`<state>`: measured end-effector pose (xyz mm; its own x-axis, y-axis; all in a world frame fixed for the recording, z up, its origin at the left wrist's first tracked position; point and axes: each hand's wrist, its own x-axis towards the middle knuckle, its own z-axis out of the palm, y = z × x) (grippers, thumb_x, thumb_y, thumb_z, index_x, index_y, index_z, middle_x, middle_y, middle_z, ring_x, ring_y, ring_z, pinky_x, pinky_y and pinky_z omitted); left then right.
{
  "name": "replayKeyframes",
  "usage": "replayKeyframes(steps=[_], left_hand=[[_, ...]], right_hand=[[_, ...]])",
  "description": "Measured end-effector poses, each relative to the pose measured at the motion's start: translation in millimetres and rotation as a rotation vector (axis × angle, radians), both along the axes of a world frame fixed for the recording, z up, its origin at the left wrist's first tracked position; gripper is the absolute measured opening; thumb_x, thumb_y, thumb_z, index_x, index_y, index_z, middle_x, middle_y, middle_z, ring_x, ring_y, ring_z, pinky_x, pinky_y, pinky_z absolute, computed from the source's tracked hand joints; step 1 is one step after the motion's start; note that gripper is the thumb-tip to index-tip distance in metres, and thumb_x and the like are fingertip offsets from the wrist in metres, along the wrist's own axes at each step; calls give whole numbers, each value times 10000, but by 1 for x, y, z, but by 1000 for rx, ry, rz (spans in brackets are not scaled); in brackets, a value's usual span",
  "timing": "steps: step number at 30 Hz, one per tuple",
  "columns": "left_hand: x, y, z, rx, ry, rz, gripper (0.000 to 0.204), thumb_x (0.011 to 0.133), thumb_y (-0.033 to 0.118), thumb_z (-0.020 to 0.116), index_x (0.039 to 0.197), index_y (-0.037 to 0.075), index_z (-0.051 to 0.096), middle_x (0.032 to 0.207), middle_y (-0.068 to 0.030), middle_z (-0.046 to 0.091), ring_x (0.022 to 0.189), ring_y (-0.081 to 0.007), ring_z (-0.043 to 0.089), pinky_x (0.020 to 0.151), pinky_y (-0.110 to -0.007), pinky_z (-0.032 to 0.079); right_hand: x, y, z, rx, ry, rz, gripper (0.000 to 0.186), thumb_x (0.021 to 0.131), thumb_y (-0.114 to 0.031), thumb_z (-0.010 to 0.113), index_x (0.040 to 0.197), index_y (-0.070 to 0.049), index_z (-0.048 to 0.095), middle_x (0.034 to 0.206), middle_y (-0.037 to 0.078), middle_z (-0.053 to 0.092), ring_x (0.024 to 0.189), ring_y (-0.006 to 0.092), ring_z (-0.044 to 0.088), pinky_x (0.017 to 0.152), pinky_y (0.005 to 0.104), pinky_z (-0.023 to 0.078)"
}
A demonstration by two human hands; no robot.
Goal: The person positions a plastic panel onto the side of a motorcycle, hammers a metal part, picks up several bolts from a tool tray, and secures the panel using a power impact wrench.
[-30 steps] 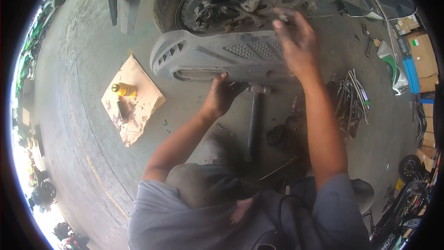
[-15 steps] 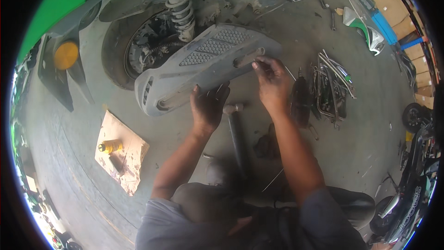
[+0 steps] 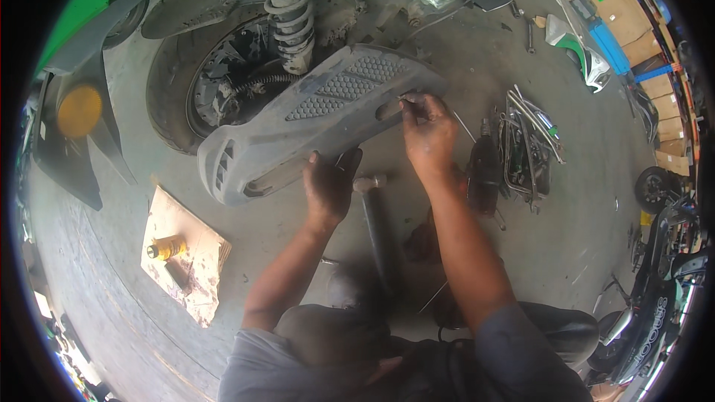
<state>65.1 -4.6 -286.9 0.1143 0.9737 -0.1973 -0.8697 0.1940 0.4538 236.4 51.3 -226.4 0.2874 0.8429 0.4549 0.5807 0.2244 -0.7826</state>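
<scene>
A long grey plastic vehicle cover (image 3: 298,138) with honeycomb panels is held up at a slant in front of a wheel. My left hand (image 3: 329,190) grips its lower edge, thumb on the near side; a thin, light sliver shows by the fingers, too small to name. At the slotted recess near the cover's right end, my right hand (image 3: 430,134) has thumb and fingers pinched together. What sits between those fingertips is too small to make out. Below the cover, between my forearms, a hammer (image 3: 378,231) lies on the floor.
Behind the cover are a coil spring shock absorber (image 3: 287,15) and a tyre (image 3: 165,97). A dark power tool (image 3: 482,179) and a tray of tools (image 3: 530,156) lie right. Cardboard (image 3: 175,212) carrying a yellow bottle (image 3: 167,247) lies left. A motorcycle (image 3: 655,298) stands far right.
The cover and both my hands appear slightly lower and farther left, as the whole view has shifted. My right fingertips stay at the recess, and my left hand keeps its grip on the edge.
</scene>
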Motion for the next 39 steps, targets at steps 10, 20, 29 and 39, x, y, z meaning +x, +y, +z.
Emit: replayKeyframes(steps=[10, 20, 29, 39], left_hand=[[-4, -32, -103, 165, 646, -35, 442, 912, 397, 503, 1178, 47, 555, 1266, -105, 542, 1245, -266, 471, 1145, -484, 263], [25, -57, -77, 545, 1129, 28, 358, 970, 125, 423, 1302, 46, 533, 1396, -208, 457, 1307, -343, 415, 1102, -415, 295], [-14, -16, -75, 353, 1071, -261, 360, 963, 201, 452, 1286, 75, 546, 1267, -143, 588, 1250, -317, 481, 1092, -437, 309], [-92, -1, 5, 186, 1238, 354, 880, 865, 349, 671, 1469, 190, 52, 1438, -195, 259, 1322, -345, 387, 1095, -577, 336]], right_hand=[[13, -47, -29, -293, 1339, -49, 256, 849, -203, 660, 1020, -26, 590, 900, 43, 603, 777, 183, 583, 730, 317, 491], [16, -42, -62, -579, 1633, 106, 707, 884, -572, 546, 1349, -51, 436, 1303, 107, 514, 1219, 285, 460, 1072, 432, 308], [0, 8, -34, -602, 1601, 221, 870, 795, -652, 576, 1396, -50, 393, 1418, 114, 445, 1255, 279, 446, 1052, 443, 327], [4, 117, -10, -470, 1364, 363, 1078, 679, -672, 723, 1368, 85, 385, 1374, 222, 461, 1290, 366, 418, 1057, 490, 345]])
